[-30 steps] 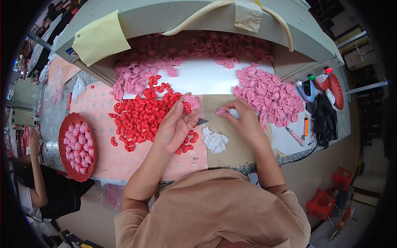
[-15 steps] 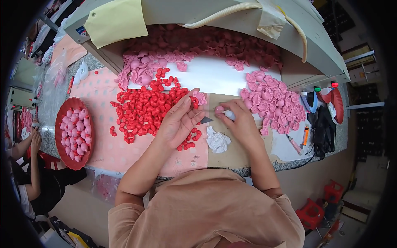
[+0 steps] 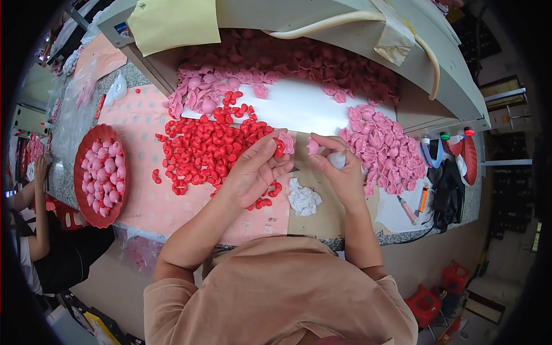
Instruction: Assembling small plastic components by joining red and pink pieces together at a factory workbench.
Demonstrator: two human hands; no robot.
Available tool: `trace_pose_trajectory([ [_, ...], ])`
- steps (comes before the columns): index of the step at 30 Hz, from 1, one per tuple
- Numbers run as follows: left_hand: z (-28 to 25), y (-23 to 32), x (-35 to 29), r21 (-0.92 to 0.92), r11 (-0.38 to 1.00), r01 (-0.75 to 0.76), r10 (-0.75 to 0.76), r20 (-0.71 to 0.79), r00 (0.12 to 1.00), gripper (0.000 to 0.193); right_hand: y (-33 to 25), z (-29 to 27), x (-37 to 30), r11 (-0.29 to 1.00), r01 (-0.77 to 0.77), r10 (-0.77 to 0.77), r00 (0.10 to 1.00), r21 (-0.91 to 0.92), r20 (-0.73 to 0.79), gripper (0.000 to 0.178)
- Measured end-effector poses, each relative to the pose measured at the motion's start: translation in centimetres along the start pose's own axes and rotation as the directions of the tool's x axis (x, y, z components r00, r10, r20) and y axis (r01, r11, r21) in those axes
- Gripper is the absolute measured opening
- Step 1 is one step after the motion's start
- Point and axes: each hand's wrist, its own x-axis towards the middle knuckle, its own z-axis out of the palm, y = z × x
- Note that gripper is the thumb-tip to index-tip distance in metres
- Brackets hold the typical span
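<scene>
My left hand is closed, palm up, with a small red curved piece and a pink ruffled piece at its thumb and fingertips. Across a narrow gap, my right hand pinches a pink rounded piece between thumb and forefinger. A small translucent whitish bottle is tucked in the same hand. Below my left fingers lie a few red pieces, close to a crumpled white tissue. A large heap of red pieces spreads left of my left hand.
Pink ruffled pieces are heaped at right, more inside the grey hooded box ahead. A red scalloped tray of pink balls stands left. A pink tube and orange knife lie right. A co-worker's arm shows far left.
My right hand has lifted and brought its pink piece up, level with my left fingertips. The left hand has turned slightly, showing more of its pink piece. The whole view has shifted a little.
</scene>
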Motion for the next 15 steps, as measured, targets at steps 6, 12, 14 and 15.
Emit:
trace_pose_trajectory([
  [6, 0.8, -0.3, 0.0, 0.064, 0.997, 0.04, -0.039, -0.012, 0.999, 0.035, 0.0, 1.8, 0.1, 0.977, 0.213, -0.212, 0.977, -0.015, 0.015, 0.04],
  [12, 0.7, -0.4, -0.1, 0.092, 0.995, 0.037, -0.036, -0.002, 0.999, 0.035, 0.3, 2.0, 0.1, 0.958, 0.251, -0.251, 0.968, -0.137, 0.017, 0.04],
  [14, 0.7, -0.4, -0.1, 0.093, 0.995, 0.039, -0.038, -0.007, 0.999, 0.034, 0.3, 2.0, 0.2, 0.953, 0.266, -0.265, 0.964, -0.146, 0.024, 0.041],
  [15, 0.7, -0.4, -0.1, 0.094, 0.995, 0.041, -0.04, -0.009, 0.999, 0.034, 0.3, 2.0, 0.2, 0.947, 0.281, -0.28, 0.959, -0.155, 0.03, 0.041],
])
